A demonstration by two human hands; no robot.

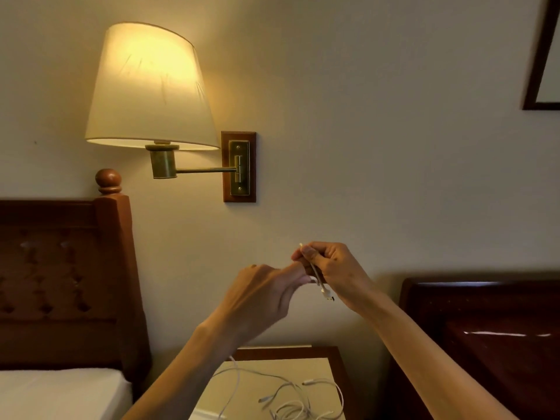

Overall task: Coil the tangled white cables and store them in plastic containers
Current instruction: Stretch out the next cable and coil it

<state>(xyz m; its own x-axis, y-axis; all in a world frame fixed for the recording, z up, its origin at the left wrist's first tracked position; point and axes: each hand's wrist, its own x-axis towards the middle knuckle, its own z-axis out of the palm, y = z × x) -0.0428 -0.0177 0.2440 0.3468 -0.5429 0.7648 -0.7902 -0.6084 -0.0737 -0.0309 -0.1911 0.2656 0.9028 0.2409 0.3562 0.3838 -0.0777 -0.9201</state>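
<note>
Both hands are raised in front of the wall. My right hand (330,268) pinches a white cable (316,272) near its end, and the plug (328,295) hangs just below the fingers. My left hand (263,295) is right beside it, fingers reaching to the same cable at the right hand; its grip is hidden. The cable runs down behind my left forearm to a tangle of white cables (291,401) lying on the nightstand (333,356) below. No plastic container is in view.
A lit wall lamp (148,86) on a brass swing arm hangs at upper left. A wooden headboard (69,280) and a white mattress (57,392) fill the left. A dark glossy wooden headboard (485,328) stands at right, and a picture frame corner (539,71) shows at top right.
</note>
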